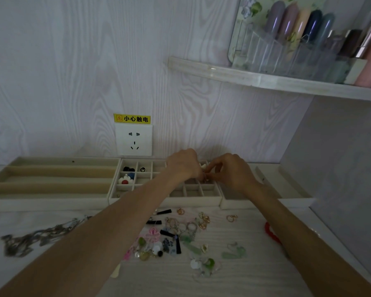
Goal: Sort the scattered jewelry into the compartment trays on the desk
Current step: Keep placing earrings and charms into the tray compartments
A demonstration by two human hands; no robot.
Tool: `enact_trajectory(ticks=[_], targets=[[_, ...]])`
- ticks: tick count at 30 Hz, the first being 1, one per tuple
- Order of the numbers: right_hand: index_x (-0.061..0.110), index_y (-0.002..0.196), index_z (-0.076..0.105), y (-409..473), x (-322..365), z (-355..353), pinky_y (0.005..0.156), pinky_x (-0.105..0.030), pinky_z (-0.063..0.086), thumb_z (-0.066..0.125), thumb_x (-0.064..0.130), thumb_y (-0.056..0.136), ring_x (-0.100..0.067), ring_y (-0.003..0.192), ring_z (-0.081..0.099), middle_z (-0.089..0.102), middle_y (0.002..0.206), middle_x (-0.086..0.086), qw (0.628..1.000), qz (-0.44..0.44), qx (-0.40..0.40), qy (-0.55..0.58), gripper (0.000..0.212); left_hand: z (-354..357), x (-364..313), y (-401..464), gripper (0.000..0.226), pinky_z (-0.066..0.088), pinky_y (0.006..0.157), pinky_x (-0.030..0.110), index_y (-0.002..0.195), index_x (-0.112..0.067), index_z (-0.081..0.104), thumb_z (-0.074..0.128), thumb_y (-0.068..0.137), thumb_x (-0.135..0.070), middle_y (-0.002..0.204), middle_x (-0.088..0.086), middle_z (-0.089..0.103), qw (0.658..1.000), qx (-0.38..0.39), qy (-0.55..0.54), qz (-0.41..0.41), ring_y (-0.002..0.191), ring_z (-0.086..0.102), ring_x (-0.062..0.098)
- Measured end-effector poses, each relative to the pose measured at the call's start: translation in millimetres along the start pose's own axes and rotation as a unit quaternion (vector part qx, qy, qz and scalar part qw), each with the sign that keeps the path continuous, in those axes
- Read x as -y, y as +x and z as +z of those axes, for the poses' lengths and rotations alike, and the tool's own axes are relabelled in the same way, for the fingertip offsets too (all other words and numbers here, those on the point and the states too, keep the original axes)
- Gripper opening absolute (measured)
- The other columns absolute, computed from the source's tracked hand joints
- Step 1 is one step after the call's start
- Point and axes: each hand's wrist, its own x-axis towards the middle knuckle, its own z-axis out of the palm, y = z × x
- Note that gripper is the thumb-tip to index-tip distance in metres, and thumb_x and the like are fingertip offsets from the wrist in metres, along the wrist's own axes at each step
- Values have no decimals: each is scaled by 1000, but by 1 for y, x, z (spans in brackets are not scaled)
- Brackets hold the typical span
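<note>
step: a small pale piece (203, 167) is being worked over the grid tray (193, 192), far right cells; judged an earring being seated.
left hand (183, 163): fingers curled, pinching the piece.
right hand (229, 169): fingertips pinched on the same piece.
advice: piece to be lowered into one cell and released low.
remaining: loose jewelry (180, 239) scattered on desk, near the tray front.

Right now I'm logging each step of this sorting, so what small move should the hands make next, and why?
Probably lower the small pale piece into the grid tray cell beneath: both the left hand and right hand pinch it over that tray.
</note>
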Motion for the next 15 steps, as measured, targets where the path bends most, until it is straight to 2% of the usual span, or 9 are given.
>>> enact_trajectory(ticks=[2,4,6,9,11,13,15], targets=[[25,90,76,0,-1,1,57,-20,38,77,37,73,-2,61,51,58,68,12,1000,-4,0,-1,21,-2,0,1,33,46,66,27,86,-11,63,80,68,-33,84,4,63,1000,12,-6,-2,84,63,20],[26,90,76,0,-2,2,55,-18,36,76,37,75,-2,60,51,62,72,8,1000,-7,-4,-6,18,-4,1,1,31,39,55,23,73,-11,56,80,69,-31,74,3,57,999,29,-29,-2,78,61,19],[27,89,76,-2,-2,4,51,-16,31,74,38,76,0,57,49,61,71,9,1000,-8,-12,-8,17,-7,3,1,33,36,53,21,68,-11,53,80,67,-29,74,9,61,998,38,-54,-10,83,65,21],[28,87,76,-3,-1,6,49,-13,27,73,41,76,0,56,48,59,69,12,1000,-9,-20,-14,18,-15,9,1,30,46,64,24,82,-8,67,80,64,-28,92,12,69,997,38,-69,-17,90,67,22],[27,89,76,-4,0,5,50,-14,30,72,41,77,-1,61,51,65,74,9,999,-13,-17,-27,19,-23,12,-1,44,54,79,29,96,-12,72,81,57,-29,97,4,70,996,52,-74,-9,90,66,18],[25,93,76,-3,0,3,55,-17,37,70,39,80,-4,68,57,71,84,6,999,-16,-5,-36,20,-30,15,-5,58,55,87,36,98,-15,73,79,44,-35,98,-1,71,996,56,-74,7,92,66,16],[26,93,76,-3,0,-1,58,-19,40,68,38,82,-4,67,57,73,86,4,999,-16,10,-37,18,-35,19,-7,57,55,88,38,97,-14,73,77,44,-34,99,-1,71,996,53,-76,17,93,65,15]])
